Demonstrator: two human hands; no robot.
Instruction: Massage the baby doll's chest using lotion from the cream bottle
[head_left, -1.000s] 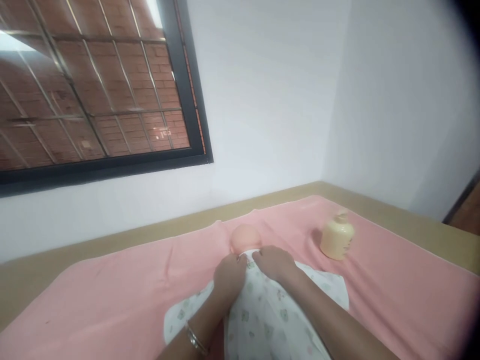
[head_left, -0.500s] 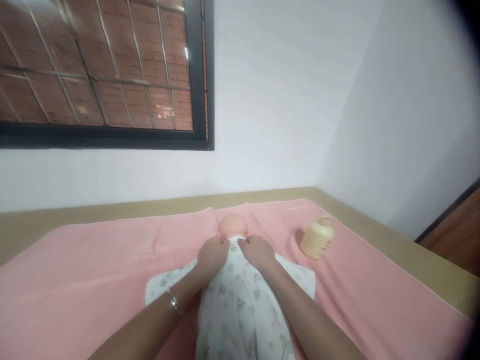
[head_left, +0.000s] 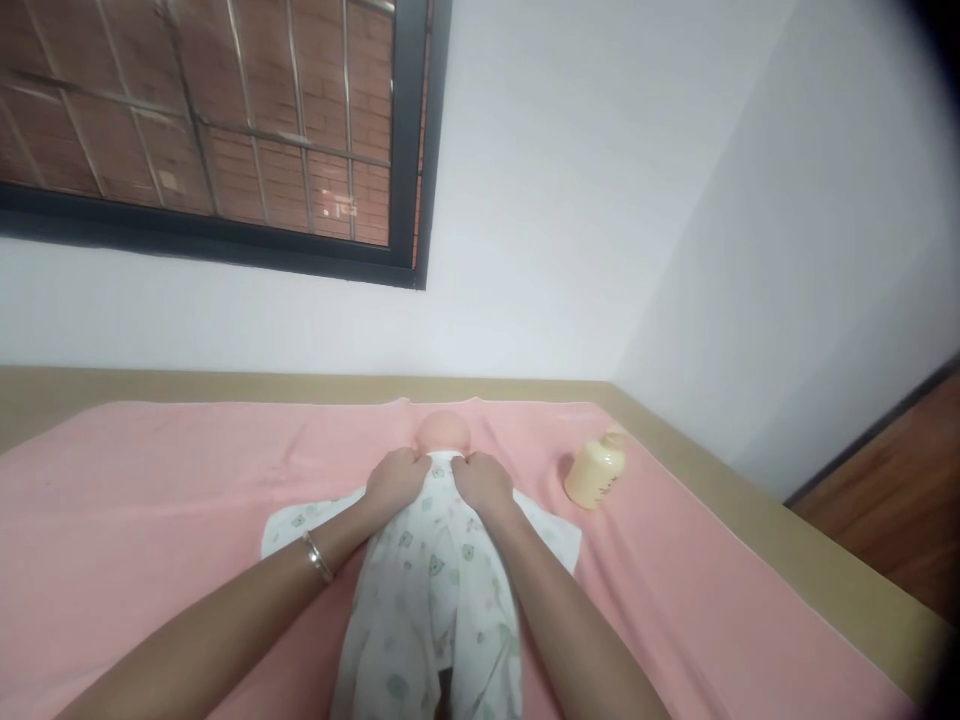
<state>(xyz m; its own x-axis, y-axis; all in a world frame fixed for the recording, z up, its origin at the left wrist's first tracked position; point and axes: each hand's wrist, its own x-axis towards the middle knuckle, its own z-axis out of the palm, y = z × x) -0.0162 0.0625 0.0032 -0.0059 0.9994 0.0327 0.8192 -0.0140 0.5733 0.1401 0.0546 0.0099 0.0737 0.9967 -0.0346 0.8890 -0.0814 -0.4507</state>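
Your left fingers [head_left: 407,463] are curled together and closed on the collar edge of the printed garment [head_left: 431,590]. Your right fingers [head_left: 465,466] are curled the same way on the other side of that collar. The two sets of fingertips sit close to each other, with a narrow strip of cloth between them.

Your left hand [head_left: 394,482] and right hand [head_left: 484,485] lie knuckles-up on the chest of the doll [head_left: 444,436]. Both are just below its bare, peach-coloured head. Whether the thumbs are tucked under the fabric cannot be told.

A metal bracelet [head_left: 318,556] circles your left wrist. Both forearms run in from the bottom edge and flank the garment.

The garment is white with small green and pink motifs. It covers the doll's body from the neck down toward you, and its sleeves are spread to either side.

The doll lies on its back on a pink towel [head_left: 150,520], head pointing at the wall [head_left: 540,200]. The towel covers most of the tan desk [head_left: 825,560].

A cream pump bottle [head_left: 595,476] stands tilted on the towel, to the right of your right hand and apart from it.

A dark-framed window [head_left: 225,130] with bars sits upper left, with brick behind it. Wooden floor [head_left: 900,500] shows at the right.
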